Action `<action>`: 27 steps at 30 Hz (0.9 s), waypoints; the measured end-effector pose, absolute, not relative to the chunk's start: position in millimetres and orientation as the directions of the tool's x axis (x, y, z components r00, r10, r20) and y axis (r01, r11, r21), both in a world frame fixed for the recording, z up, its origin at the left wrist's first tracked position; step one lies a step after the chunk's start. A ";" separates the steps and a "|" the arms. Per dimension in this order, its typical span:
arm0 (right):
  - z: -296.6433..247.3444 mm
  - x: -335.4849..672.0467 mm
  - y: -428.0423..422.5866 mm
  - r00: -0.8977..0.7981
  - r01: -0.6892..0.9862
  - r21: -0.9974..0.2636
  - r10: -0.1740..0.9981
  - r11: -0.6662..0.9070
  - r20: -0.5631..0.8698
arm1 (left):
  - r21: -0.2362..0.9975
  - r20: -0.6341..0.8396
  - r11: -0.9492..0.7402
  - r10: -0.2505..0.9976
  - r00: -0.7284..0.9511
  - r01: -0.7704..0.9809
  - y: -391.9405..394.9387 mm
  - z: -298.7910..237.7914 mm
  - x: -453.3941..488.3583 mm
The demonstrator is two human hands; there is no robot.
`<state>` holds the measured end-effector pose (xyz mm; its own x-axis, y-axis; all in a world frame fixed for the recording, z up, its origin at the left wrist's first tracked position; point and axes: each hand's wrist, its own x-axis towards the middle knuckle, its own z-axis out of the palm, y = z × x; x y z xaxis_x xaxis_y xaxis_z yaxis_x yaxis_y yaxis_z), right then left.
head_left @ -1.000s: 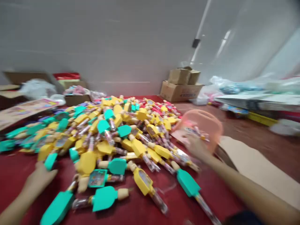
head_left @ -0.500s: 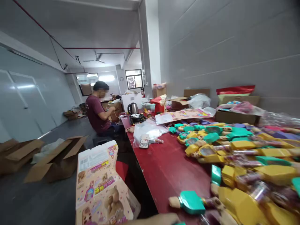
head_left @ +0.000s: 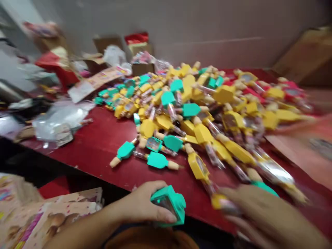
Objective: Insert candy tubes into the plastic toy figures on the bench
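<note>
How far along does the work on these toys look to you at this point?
Nothing clearly looks finished; I see no packed toys. In hand: the left hand grips a teal toy, and the blurred right hand is beside a yellow toy. Left: the large heap on the red table.

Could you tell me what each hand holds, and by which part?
The left hand holds a teal toy by its head; the right hand is too blurred to tell.
</note>
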<state>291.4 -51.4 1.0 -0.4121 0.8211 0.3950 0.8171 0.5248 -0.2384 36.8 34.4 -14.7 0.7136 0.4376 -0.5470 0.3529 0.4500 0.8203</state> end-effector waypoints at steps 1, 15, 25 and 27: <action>2.8 282.1 -61.7 -0.449 0.800 -0.258 0.825 0.542 0.343 | 0.817 -0.553 0.426 0.388 0.737 0.388 31.3 -15.3 39.5; -24.2 203.9 -108.1 -0.609 0.628 -0.740 0.744 0.241 -0.275 | 0.667 -0.631 -0.197 0.364 0.686 0.718 -42.4 -29.3 -0.9; -55.8 187.8 -120.4 -0.544 0.162 -0.683 0.513 -0.712 -0.664 | 0.530 -0.567 -0.561 0.322 0.758 0.636 -47.8 -39.4 0.5; -55.5 191.5 -112.4 -0.575 0.153 -0.688 0.502 -0.710 -0.646 | 0.483 -0.547 -0.628 0.329 0.770 0.611 -36.1 -33.1 4.3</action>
<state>191.5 -112.4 -55.5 -0.5745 0.5023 -0.6462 0.1532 -0.7096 -0.6878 4.3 -36.1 -33.1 0.7701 0.3288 -0.5466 0.6107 -0.6275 0.4830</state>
